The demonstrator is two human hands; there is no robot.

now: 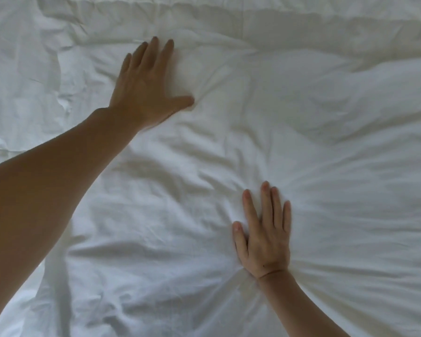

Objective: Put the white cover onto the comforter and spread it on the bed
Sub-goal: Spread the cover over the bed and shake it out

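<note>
At the far left the white cover [204, 147] lies in flatter, sharper creases, with a faint seam line running across near my forearm. My left arm reaches in from the lower left corner, bare to the wrist, stretched out long across the fabric. My left hand [146, 88] lies palm down on the cover toward the top of the view, fingers straight and close together, thumb spread wide to the right, gripping nothing. Soft folds fan out from under its palm and thumb. Between my two hands the cover is puffy and rumpled, with shallow ridges running diagonally. My right hand [265, 239] sits lower and to the right, well apart from the left, also flat and palm down, fingers straight and pointing up the bed, thumb held beside them, holding nothing. Wrinkles radiate from its wrist and heel where it presses in. To the right the cover swells in broad, soft folds out to the edge. White fabric fills the whole view; along the top runs a raised, wrinkled band of the same white.
</note>
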